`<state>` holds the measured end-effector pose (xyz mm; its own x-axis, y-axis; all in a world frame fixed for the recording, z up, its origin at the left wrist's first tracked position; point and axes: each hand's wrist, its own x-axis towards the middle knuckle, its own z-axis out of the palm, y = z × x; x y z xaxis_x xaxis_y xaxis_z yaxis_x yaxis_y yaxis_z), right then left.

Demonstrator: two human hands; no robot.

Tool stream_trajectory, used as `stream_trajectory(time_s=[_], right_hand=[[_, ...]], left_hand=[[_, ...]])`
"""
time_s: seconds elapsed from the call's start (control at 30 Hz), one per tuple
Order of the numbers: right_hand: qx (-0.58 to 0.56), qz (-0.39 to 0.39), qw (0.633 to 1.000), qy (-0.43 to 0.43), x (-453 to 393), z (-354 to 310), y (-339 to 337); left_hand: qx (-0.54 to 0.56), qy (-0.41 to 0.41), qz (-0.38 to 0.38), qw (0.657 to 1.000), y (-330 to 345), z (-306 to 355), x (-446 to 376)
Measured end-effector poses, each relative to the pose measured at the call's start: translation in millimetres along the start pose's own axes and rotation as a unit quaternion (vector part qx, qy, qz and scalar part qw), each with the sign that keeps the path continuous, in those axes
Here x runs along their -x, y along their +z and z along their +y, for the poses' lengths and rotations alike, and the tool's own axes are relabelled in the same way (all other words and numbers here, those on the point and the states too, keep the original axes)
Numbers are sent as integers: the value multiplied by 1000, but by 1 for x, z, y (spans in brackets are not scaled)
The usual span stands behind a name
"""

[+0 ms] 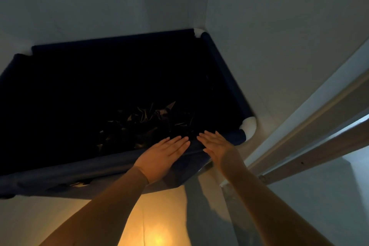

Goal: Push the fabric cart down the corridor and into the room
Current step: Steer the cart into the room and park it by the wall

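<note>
The fabric cart (111, 168) is a large dark blue cloth bin with white corner pieces, filling the left and middle of the view. Dark shiny crumpled material (147, 124) lies inside it. My left hand (165, 154) lies flat, fingers together, palm down on the cart's near rim. My right hand (217, 146) is flat beside it, over the same rim close to the near right white corner (249, 128). Neither hand curls around anything. The cart's far right corner (197, 33) sits tight in the corner of two walls.
Pale walls stand behind and to the right of the cart (279, 46). A door frame or sliding-door edge (311, 146) runs diagonally at the right. The floor (157, 225) below me glows with warm light. The scene is dim.
</note>
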<state>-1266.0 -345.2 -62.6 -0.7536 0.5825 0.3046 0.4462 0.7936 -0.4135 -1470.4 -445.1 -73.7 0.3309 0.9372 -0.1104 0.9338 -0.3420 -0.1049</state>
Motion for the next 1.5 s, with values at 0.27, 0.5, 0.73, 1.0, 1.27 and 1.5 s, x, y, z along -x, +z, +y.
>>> stream_trajectory(time_s=[0.27,0.5,0.73,1.0,1.27,1.5], right_hand=[[39,18,999,-27,0,4,4],[28,36,999,-27,5,5,9],[79,-90,989,82,0,-5,20],[145,-145,959,196,15,-85,23],[117,-185,954,204,-16,-203,35],[82,-159,968,177,-57,-328,83]], left_hand=[[-5,-7,38,999,-7,5,-5],[-22,-36,-5,999,-4,5,-3],[73,-103,19,992,-13,16,7],[94,-198,-41,975,-43,-10,110],[79,-206,-32,975,-68,-69,242],[66,-202,0,977,-83,-131,375]])
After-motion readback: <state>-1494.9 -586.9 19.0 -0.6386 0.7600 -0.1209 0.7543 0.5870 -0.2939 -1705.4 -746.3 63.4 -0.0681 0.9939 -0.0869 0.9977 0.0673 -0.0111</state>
